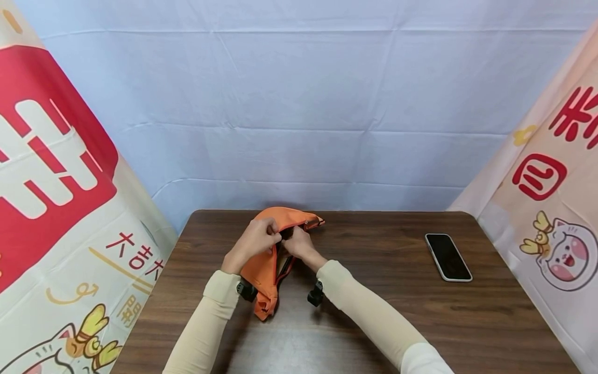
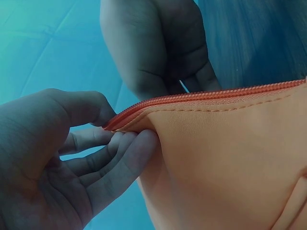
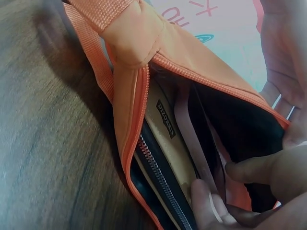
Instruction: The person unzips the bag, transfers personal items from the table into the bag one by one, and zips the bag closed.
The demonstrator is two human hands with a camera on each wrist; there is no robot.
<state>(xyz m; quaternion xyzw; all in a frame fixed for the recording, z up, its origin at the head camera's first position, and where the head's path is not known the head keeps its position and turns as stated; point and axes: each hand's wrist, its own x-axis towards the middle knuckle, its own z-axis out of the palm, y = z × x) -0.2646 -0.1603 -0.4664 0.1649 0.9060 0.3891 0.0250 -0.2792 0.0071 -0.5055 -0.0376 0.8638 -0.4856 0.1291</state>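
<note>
An orange zip bag (image 1: 258, 270) stands near the far side of the table, its zippered mouth spread open. My left hand (image 1: 254, 240) pinches the zipper edge of the mouth between thumb and fingers, as the left wrist view shows closely. Inside the dark lining sits a tan zip wallet (image 3: 168, 139) with a small dark label and a silver-toothed zipper. My right hand (image 3: 268, 191) reaches into the mouth, with thumb and finger on either side of the wallet's upper edge. The lower part of the wallet is hidden in the bag.
A black-screened phone (image 1: 449, 258) with a pale case lies on the right of the brown wooden table (image 1: 374, 322). An orange strap (image 3: 91, 52) hangs at the bag's near end. White cloth (image 1: 299, 104) hangs behind the table, with printed cloths at both sides.
</note>
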